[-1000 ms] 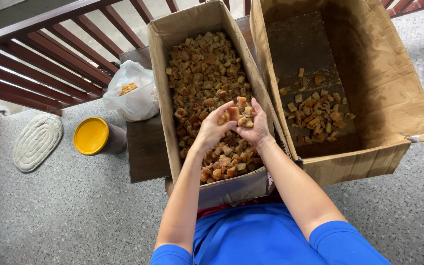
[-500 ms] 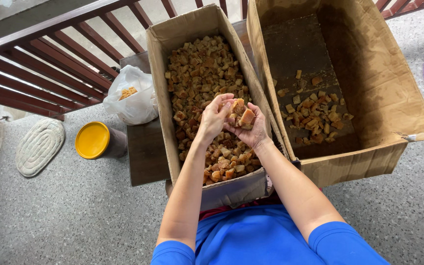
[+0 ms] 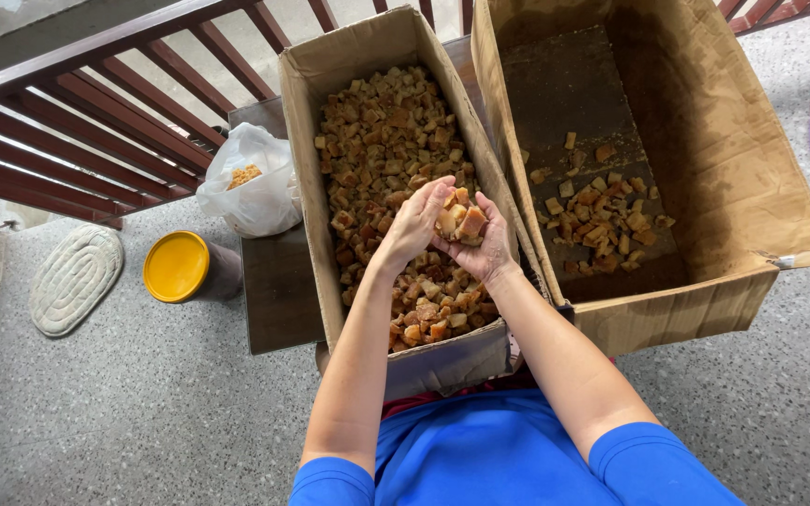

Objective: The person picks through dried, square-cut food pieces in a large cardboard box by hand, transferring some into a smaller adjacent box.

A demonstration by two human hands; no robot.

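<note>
Head view: cupped hands, rough brown cubes.

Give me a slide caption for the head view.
Both hands cup brown chunks above a full cardboard box.

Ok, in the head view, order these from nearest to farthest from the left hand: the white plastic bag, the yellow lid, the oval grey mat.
Measured from the left hand, which is cupped over the full box:
1. White plastic bag, just beyond that box's left wall.
2. Yellow lid, farther left, on the floor.
3. Oval grey mat, farthest, near the left edge by the railing.
</note>
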